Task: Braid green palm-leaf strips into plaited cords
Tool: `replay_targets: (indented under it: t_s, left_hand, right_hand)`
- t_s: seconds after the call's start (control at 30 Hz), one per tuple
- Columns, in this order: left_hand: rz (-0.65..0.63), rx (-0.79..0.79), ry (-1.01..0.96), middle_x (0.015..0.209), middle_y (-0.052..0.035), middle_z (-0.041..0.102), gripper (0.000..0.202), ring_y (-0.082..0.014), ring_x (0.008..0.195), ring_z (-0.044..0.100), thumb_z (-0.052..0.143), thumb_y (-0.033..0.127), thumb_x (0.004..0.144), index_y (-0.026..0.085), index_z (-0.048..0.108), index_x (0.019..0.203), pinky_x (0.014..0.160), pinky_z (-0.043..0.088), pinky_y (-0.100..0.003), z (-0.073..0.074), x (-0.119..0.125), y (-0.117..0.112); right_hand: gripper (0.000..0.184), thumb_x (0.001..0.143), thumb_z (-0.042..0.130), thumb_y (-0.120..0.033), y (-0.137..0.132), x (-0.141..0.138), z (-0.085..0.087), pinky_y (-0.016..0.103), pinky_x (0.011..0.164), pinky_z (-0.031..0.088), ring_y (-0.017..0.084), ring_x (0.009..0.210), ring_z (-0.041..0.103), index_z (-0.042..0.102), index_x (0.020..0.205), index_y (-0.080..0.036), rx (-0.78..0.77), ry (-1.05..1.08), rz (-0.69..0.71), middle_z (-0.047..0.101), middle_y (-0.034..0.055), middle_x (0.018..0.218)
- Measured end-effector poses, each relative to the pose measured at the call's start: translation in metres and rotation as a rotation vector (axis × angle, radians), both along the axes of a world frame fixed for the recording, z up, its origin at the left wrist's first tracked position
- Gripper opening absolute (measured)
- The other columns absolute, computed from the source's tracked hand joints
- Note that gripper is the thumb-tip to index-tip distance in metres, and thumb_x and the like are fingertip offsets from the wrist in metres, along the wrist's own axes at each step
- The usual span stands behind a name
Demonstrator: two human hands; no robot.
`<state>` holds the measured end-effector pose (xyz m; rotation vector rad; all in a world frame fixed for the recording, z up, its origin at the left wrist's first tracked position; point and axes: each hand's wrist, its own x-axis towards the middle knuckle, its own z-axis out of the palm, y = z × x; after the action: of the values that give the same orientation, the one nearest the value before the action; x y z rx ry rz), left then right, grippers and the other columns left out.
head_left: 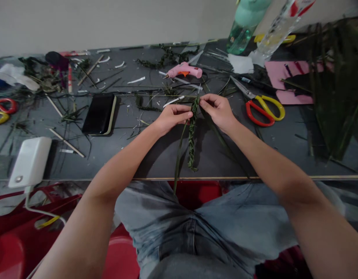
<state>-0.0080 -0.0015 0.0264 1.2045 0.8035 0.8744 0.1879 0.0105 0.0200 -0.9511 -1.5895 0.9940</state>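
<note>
A braided green leaf strip (191,139) hangs down over the table near its front edge, held at its upper end between both hands. My left hand (175,117) pinches the braid from the left, thumb and fingers pressed together. From the right, my right hand (218,110) pinches near the braid's top. A long loose leaf strand (179,159) trails down on the left past the table edge, and another dark strand (221,139) slants away to the right. What lies exactly between the right fingertips is too small to make out.
A pink glue gun (186,71) lies beyond the hands. Right are red-and-yellow scissors (262,106), pink paper (295,97), large leaves (335,104) and bottles (242,29). Left are a black phone-like device (99,114), a white power bank (32,161) and scattered leaf scraps.
</note>
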Motion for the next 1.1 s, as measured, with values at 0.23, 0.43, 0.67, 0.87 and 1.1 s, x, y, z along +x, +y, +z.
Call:
replay_targets:
  t_s: [0.23, 0.43, 0.67, 0.87, 1.1]
  left_hand:
    - [0.047, -0.063, -0.073, 0.087, -0.0015, 0.076, 0.036, -0.0073, 0.068, 0.067, 0.090, 0.038, 0.066, 0.018, 0.077, 0.094, 0.070, 0.056, -0.021, -0.011, 0.000, 0.004]
    - [0.117, -0.064, -0.082, 0.074, 0.0047, 0.069, 0.025, -0.0029, 0.058, 0.061, 0.087, 0.033, 0.072, 0.019, 0.074, 0.089, 0.060, 0.052, -0.016, -0.015, 0.004, 0.006]
    - [0.180, -0.035, -0.091, 0.073, 0.0029, 0.069, 0.020, -0.0064, 0.060, 0.060, 0.083, 0.035, 0.078, 0.021, 0.075, 0.089, 0.061, 0.052, -0.022, -0.019, 0.006, 0.007]
    - [0.222, -0.033, -0.141, 0.066, 0.0055, 0.064, 0.022, -0.0042, 0.053, 0.053, 0.086, 0.035, 0.073, 0.022, 0.076, 0.088, 0.057, 0.049, -0.020, -0.022, 0.004, 0.012]
    - [0.315, -0.179, -0.229, 0.064, 0.0058, 0.065, 0.007, -0.0020, 0.053, 0.057, 0.082, 0.020, 0.078, 0.018, 0.076, 0.081, 0.057, 0.048, -0.014, -0.007, 0.008, 0.009]
  right_hand:
    - [0.018, 0.092, 0.064, -0.028, 0.006, 0.058, 0.053, 0.038, 0.086, 0.047, 0.022, 0.094, 0.067, 0.074, 0.099, -0.015, -0.060, -0.765, -0.435, 0.075, 0.0126, 0.099]
    - [0.040, 0.080, 0.073, -0.022, -0.011, 0.125, 0.070, 0.039, 0.080, 0.046, 0.030, 0.109, 0.067, 0.072, 0.118, -0.009, -0.482, -1.456, -0.447, 0.073, 0.0223, 0.118]
    - [0.048, 0.084, 0.072, -0.033, -0.004, 0.119, 0.066, 0.040, 0.072, 0.046, 0.037, 0.110, 0.067, 0.071, 0.117, 0.001, -0.471, -1.560, -0.530, 0.070, 0.0299, 0.119]
    - [0.041, 0.085, 0.070, -0.024, -0.001, 0.111, 0.077, 0.038, 0.072, 0.043, 0.034, 0.111, 0.067, 0.072, 0.115, 0.004, -0.584, -1.638, -0.482, 0.070, 0.0295, 0.118]
    - [0.032, 0.085, 0.071, -0.019, -0.016, 0.152, 0.071, 0.040, 0.086, 0.051, 0.032, 0.108, 0.070, 0.073, 0.116, -0.010, -0.476, -1.206, -0.676, 0.074, 0.0201, 0.114]
